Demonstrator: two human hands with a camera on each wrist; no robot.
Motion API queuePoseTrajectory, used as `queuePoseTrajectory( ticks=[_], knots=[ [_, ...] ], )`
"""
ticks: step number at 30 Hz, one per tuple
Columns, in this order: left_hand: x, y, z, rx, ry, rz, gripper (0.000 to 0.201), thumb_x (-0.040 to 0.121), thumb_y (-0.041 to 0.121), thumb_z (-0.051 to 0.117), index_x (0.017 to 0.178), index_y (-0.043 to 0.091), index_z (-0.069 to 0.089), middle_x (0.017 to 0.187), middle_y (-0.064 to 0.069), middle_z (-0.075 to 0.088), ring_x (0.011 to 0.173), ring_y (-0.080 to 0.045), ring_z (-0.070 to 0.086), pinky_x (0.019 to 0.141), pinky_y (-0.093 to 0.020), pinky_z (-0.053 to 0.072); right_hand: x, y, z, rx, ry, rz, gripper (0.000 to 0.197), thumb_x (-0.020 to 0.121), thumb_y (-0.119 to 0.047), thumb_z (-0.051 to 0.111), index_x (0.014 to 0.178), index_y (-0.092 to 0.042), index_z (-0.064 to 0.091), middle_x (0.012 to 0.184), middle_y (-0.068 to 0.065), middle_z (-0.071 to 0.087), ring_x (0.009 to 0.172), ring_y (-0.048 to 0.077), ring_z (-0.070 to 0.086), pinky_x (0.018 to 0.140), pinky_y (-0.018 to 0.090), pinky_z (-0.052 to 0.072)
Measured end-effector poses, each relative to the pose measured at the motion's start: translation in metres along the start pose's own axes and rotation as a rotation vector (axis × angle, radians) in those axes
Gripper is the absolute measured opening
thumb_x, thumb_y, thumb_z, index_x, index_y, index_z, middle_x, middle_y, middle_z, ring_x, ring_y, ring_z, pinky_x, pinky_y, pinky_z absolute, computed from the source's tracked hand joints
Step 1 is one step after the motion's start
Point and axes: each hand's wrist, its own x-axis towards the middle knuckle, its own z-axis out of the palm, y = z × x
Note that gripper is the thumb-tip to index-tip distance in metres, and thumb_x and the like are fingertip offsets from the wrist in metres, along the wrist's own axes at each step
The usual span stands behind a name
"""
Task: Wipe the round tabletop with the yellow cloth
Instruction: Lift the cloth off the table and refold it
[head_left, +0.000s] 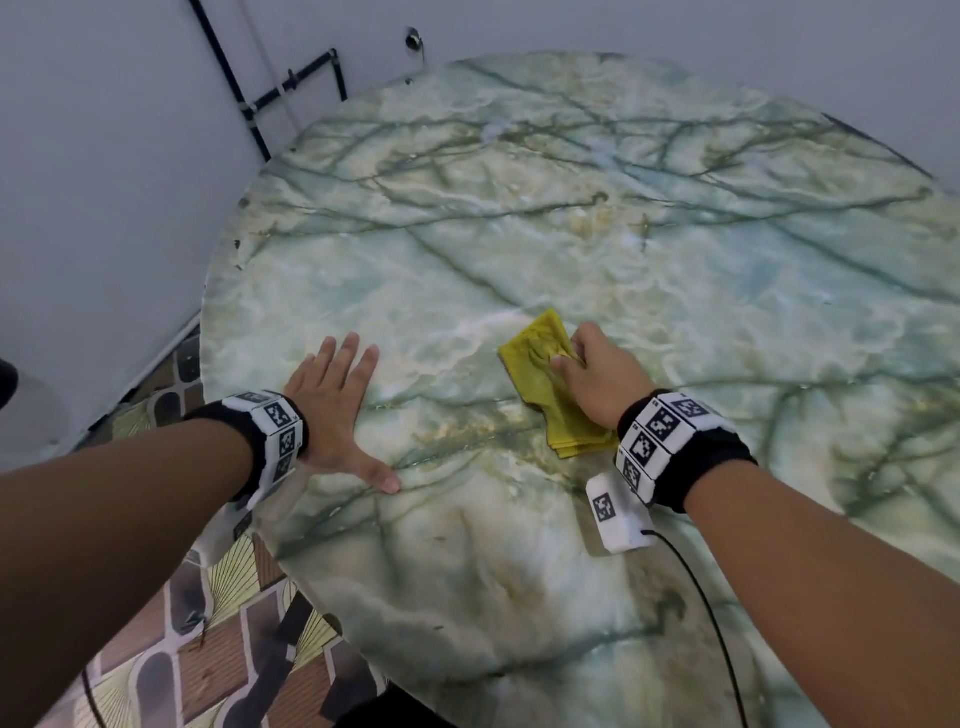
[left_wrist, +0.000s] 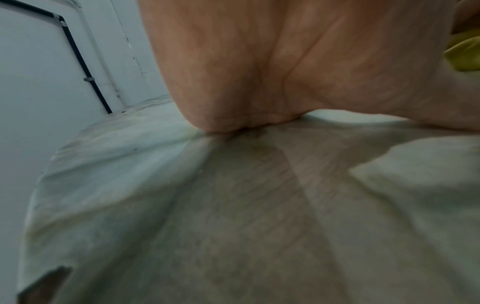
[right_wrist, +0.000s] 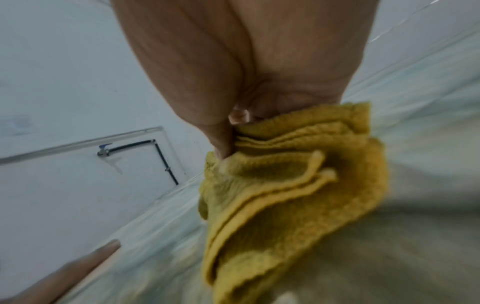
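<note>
The round tabletop (head_left: 597, 234) has a pale green marble pattern with dark veins. A folded yellow cloth (head_left: 540, 374) lies on it near the middle front. My right hand (head_left: 597, 374) lies over the cloth, fingers curled into its folds, gripping it; the right wrist view shows the thumb pinching the cloth (right_wrist: 285, 185) against the tabletop (right_wrist: 415, 257). My left hand (head_left: 337, 405) rests flat on the tabletop near the left edge, fingers straight and spread, holding nothing. In the left wrist view the palm (left_wrist: 259, 82) presses on the tabletop (left_wrist: 182, 205); a corner of cloth (left_wrist: 465, 53) shows at right.
A white wall (head_left: 104, 182) with black pipes (head_left: 291, 88) stands close behind and left of the table. Patterned floor (head_left: 208, 649) shows below the table's left edge. A white tagged box (head_left: 618, 512) with a black cable (head_left: 711, 623) hangs under my right wrist.
</note>
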Motion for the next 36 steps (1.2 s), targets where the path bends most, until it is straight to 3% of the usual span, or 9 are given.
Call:
queuePoseTrajectory(
  ticks=[9,12,16,19,22,24,27,30,36],
  knots=[
    [-0.014,-0.001,-0.004,0.011,0.036,0.051,0.171,0.033,0.116,0.036,0.145,0.017,-0.046,0.158,-0.01,-0.047,0.152,-0.032,-0.034,0.128,-0.048,-0.01,-0.087,0.004,-0.022,0.613,0.298,0.161,0.014,0.092,-0.037,0.059,0.099,-0.029,0.05,0.068,-0.004,0.067,0.063,0.01,0.064,0.063,0.032,0.052],
    [-0.038,0.002,0.002,-0.149,0.215,0.22,0.154,0.057,0.106,0.045,0.164,0.012,-0.012,0.173,-0.01,-0.006,0.159,-0.026,0.005,0.127,-0.034,0.007,-0.138,0.008,-0.028,0.906,0.348,0.225,0.017,0.089,-0.03,0.065,0.102,-0.03,0.054,0.085,0.003,0.075,0.073,0.015,0.071,0.071,0.038,0.058],
    [-0.1,0.034,0.016,-0.57,0.266,0.258,0.078,0.072,0.077,0.075,0.134,0.034,0.058,0.126,0.011,0.07,0.108,0.01,0.063,0.093,-0.003,0.04,-0.202,0.012,-0.029,1.094,0.44,0.277,0.033,0.078,-0.018,0.072,0.104,-0.025,0.054,0.086,0.011,0.075,0.068,0.017,0.069,0.06,0.032,0.059],
    [-0.126,0.069,0.04,-0.741,-0.133,0.287,0.041,0.062,0.033,0.099,0.08,0.002,0.08,0.063,-0.018,0.072,0.054,-0.024,0.066,0.056,-0.031,0.051,-0.231,0.023,-0.029,1.132,0.45,0.304,0.036,0.077,-0.019,0.072,0.108,-0.023,0.054,0.088,0.016,0.074,0.07,0.024,0.069,0.065,0.039,0.059],
    [-0.148,0.114,0.05,-0.962,-0.181,0.266,0.063,0.079,0.028,0.086,0.119,-0.016,0.066,0.052,-0.02,0.065,0.036,-0.026,0.058,0.037,-0.022,0.045,-0.247,0.036,-0.037,1.15,0.448,0.284,0.035,0.078,-0.02,0.07,0.108,-0.025,0.055,0.089,0.015,0.074,0.073,0.026,0.068,0.07,0.043,0.058],
    [-0.164,0.147,0.042,-0.923,0.008,0.343,0.045,0.092,0.018,0.076,0.133,0.001,0.066,0.061,-0.002,0.069,0.054,-0.026,0.065,0.046,-0.006,0.044,-0.255,0.048,-0.048,1.12,0.44,0.257,0.031,0.082,-0.017,0.068,0.11,-0.023,0.054,0.087,0.014,0.075,0.07,0.023,0.068,0.064,0.037,0.058],
    [-0.182,0.197,0.027,-0.844,0.143,0.433,0.074,0.065,0.067,0.088,0.127,0.074,0.049,0.096,0.026,0.073,0.082,-0.006,0.072,0.079,-0.001,0.046,-0.268,0.081,-0.072,1.07,0.435,0.233,0.03,0.086,-0.02,0.067,0.113,-0.025,0.054,0.088,0.01,0.075,0.074,0.022,0.072,0.065,0.036,0.059],
    [-0.193,0.242,0.02,-0.761,0.155,0.476,0.081,0.062,0.097,0.057,0.134,0.072,0.03,0.115,0.034,0.065,0.102,0.008,0.067,0.088,-0.009,0.049,-0.284,0.117,-0.097,1.056,0.437,0.23,0.026,0.087,-0.026,0.066,0.111,-0.027,0.057,0.093,0.005,0.076,0.085,0.024,0.073,0.075,0.043,0.059],
    [-0.208,0.336,0.022,-0.802,0.183,0.486,0.063,0.079,0.068,0.07,0.133,0.068,0.039,0.118,0.028,0.067,0.11,0.001,0.065,0.075,-0.018,0.051,-0.317,0.185,-0.137,1.055,0.487,0.281,0.02,0.089,-0.025,0.065,0.107,-0.022,0.057,0.09,0.002,0.075,0.08,0.018,0.073,0.072,0.041,0.06]
  ],
)
